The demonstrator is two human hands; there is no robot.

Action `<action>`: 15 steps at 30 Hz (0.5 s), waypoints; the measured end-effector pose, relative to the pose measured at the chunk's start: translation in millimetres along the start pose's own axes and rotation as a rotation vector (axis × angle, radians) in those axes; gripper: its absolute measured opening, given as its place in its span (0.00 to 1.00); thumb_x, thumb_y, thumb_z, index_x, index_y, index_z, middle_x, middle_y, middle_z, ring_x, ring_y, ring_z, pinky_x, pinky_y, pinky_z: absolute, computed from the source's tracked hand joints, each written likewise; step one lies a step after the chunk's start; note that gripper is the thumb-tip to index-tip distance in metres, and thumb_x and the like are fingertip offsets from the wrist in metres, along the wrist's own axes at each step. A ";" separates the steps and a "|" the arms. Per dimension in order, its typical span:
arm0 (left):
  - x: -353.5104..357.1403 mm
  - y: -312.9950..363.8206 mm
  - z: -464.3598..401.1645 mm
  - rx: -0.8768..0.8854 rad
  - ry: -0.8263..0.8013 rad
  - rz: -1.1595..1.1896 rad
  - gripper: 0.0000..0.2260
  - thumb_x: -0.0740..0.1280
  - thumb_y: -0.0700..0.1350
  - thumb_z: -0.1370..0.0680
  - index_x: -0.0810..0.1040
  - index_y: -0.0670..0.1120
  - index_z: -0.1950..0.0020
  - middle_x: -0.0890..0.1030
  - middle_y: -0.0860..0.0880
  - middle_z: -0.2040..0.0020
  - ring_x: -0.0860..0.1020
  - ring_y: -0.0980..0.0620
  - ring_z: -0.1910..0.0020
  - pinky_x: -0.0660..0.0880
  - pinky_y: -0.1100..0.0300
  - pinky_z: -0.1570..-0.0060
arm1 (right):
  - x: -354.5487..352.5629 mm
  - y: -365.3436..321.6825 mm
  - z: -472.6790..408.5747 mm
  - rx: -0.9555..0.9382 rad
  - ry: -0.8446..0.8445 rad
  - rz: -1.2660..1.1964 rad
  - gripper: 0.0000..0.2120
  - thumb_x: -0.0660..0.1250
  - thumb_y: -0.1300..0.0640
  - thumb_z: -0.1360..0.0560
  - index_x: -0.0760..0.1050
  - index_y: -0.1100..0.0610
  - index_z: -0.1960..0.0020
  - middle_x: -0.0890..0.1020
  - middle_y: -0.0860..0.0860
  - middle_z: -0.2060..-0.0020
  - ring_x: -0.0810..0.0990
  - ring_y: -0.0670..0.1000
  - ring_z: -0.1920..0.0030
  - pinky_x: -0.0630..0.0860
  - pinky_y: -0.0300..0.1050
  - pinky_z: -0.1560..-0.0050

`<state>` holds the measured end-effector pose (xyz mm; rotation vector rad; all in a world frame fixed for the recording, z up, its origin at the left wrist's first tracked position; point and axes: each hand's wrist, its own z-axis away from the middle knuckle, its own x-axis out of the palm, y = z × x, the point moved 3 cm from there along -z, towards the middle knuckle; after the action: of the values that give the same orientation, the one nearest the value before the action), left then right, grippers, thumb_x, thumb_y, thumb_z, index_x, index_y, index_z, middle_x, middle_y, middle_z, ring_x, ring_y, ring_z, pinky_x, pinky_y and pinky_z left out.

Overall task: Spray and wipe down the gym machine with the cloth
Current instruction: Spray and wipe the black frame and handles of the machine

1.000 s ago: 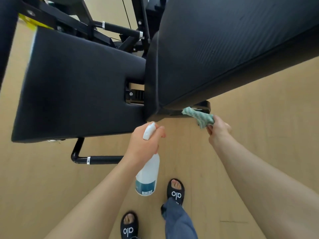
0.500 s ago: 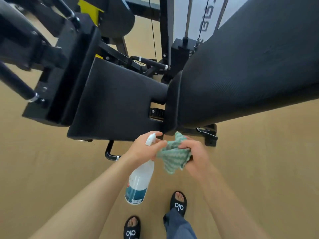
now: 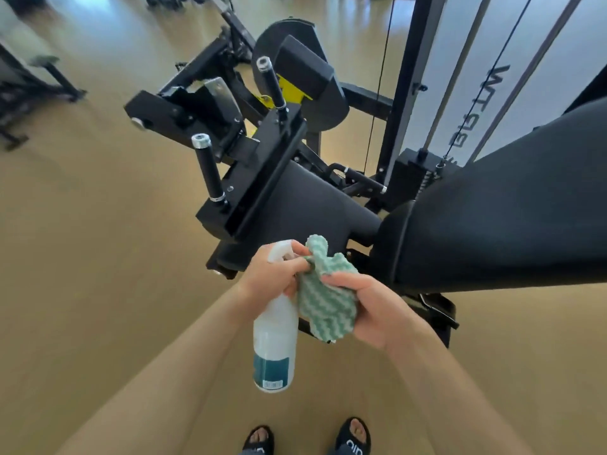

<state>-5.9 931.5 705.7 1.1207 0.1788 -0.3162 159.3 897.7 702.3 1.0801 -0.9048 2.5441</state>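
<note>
Both hands meet at centre, in front of the machine (image 3: 295, 205). Left hand (image 3: 269, 277) grips the bottle (image 3: 275, 339) by its top; bottle hangs below it, w/ the base toward the feet. Cloth (image 3: 325, 303) sits just right of the bottle, touching left fingers (image 3: 300, 261), bunched in the right hand (image 3: 377, 307). Seat pad (image 3: 308, 208) lies behind the hands; back pad (image 3: 499, 218) to the right of it, running off right edge. Two handles (image 3: 208, 172) stand on the frame left of and behind the seat. Weight stack (image 3: 414, 172) and cables behind, upper right. Sandals (image 3: 351, 436) on the floor (image 3: 98, 290) at bottom edge, below the hands. Another machine (image 3: 29, 83) far left.
</note>
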 end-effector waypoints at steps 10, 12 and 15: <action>-114.3 -20.6 -3.0 -0.007 0.197 0.076 0.10 0.69 0.49 0.17 0.77 0.43 0.48 0.79 0.43 0.60 0.72 0.53 0.75 0.73 0.59 0.69 | 60.3 9.0 -57.3 -0.152 0.213 0.027 0.14 0.62 0.55 0.17 0.77 0.58 0.35 0.85 0.57 0.43 0.85 0.55 0.45 0.78 0.52 0.45; -139.1 -26.0 -16.1 -0.020 0.239 0.063 0.15 0.69 0.53 0.17 0.73 0.42 0.52 0.74 0.47 0.68 0.71 0.53 0.75 0.72 0.58 0.66 | 68.1 4.1 -76.1 -0.240 0.298 0.037 0.14 0.62 0.55 0.16 0.75 0.58 0.33 0.84 0.58 0.42 0.83 0.60 0.41 0.79 0.57 0.42; -171.0 -24.0 -38.5 0.002 0.247 0.097 0.17 0.69 0.51 0.17 0.70 0.43 0.59 0.70 0.45 0.69 0.69 0.52 0.76 0.71 0.62 0.71 | 90.2 -6.3 -104.4 -0.351 0.429 0.133 0.13 0.61 0.53 0.16 0.76 0.56 0.34 0.84 0.57 0.45 0.83 0.61 0.42 0.79 0.60 0.39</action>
<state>-174.3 983.9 719.7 1.1645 0.3409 -0.0906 39.4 965.3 713.3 0.3656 -1.2592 2.4421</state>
